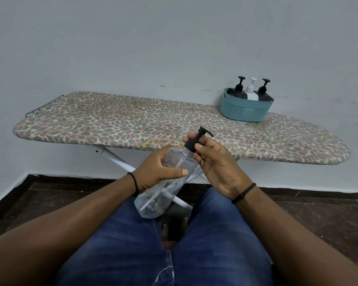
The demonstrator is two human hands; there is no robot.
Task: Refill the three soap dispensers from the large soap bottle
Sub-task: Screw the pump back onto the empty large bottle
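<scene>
The left hand (156,169) grips the large soap bottle (165,182) round its clear body, tilted over the lap, likely to steady it. The right hand (213,162) pinches the black pump cap (191,145), apparently to unscrew it. Farther right, three soap dispensers (251,90) stand upright in a teal basket (244,112) on the ironing board (116,124), kept together until filling.

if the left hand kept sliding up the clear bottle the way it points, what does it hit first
Probably the right hand, whose fingers pinch the black pump collar of the clear plastic bottle gripped by the left hand.
</scene>
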